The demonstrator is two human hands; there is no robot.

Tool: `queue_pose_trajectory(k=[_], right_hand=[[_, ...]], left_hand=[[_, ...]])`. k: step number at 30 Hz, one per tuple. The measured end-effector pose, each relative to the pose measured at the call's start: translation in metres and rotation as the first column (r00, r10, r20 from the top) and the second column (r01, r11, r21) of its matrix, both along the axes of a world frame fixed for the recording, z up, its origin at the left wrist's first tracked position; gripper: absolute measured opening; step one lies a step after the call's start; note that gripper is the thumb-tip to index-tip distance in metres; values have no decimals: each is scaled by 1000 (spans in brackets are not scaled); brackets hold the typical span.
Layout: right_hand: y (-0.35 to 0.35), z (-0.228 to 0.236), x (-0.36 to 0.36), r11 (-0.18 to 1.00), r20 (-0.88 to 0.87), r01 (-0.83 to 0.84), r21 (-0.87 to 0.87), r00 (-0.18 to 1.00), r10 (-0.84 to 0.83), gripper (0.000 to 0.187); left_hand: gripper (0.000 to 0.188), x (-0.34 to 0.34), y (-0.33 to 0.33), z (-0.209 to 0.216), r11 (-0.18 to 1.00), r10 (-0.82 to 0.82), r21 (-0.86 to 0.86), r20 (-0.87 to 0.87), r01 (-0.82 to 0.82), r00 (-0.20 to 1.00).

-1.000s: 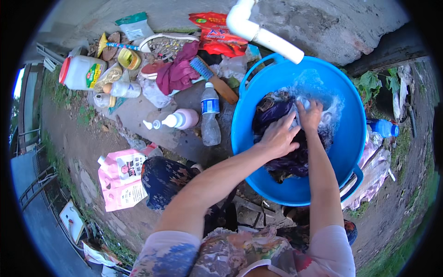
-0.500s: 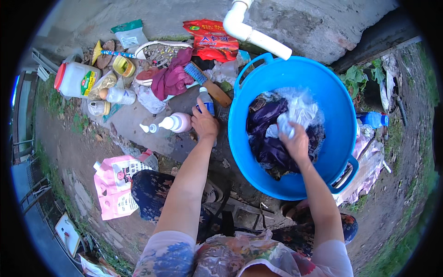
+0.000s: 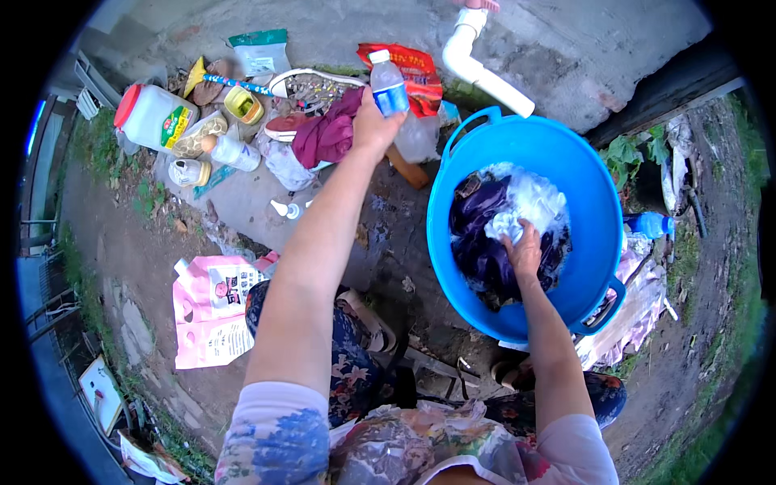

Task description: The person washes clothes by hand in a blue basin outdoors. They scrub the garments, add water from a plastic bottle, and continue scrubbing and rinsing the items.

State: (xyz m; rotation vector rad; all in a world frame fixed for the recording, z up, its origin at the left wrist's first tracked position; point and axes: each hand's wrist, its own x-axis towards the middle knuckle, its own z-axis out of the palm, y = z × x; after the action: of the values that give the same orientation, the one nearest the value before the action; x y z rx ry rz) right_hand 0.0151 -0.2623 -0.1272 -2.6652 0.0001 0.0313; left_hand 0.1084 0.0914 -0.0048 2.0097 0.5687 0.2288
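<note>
My left hand (image 3: 378, 129) is closed around a clear plastic bottle (image 3: 390, 87) with a white cap and a blue label, held up above the ground. Inside a big blue basin (image 3: 594, 234), my right hand (image 3: 525, 252) grips a bunched white cloth (image 3: 503, 226). White suds (image 3: 540, 202) and wet dark purple clothes (image 3: 478, 212) surround that cloth. Below my left hand shows the wooden handle of a brush (image 3: 408, 171); its bristles are hidden by my arm. Beside my wrist lies a maroon cloth (image 3: 323, 137).
A white drainpipe (image 3: 485, 77) ends above the basin's far rim. At the left stand a red-lidded jar (image 3: 149, 117) and a bottle (image 3: 236, 152). A pink pouch (image 3: 212, 311) sits near my left knee. A blue bottle (image 3: 649, 224) lies right of the basin.
My left hand has lifted the blue-labelled bottle off the ground and carried it up and away from me. My right hand stays on the white cloth in the basin.
</note>
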Motion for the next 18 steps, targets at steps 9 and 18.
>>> queue_pose_trajectory(k=[9, 18], right_hand=[[0, 16, -22, 961, -241, -227, -158, 953, 185, 40], [-39, 61, -29, 955, -326, -293, -55, 909, 260, 54]], left_hand=[[37, -100, 77, 33, 926, 30, -378, 31, -16, 999], [44, -251, 157, 85, 942, 209, -268, -8, -203, 978]])
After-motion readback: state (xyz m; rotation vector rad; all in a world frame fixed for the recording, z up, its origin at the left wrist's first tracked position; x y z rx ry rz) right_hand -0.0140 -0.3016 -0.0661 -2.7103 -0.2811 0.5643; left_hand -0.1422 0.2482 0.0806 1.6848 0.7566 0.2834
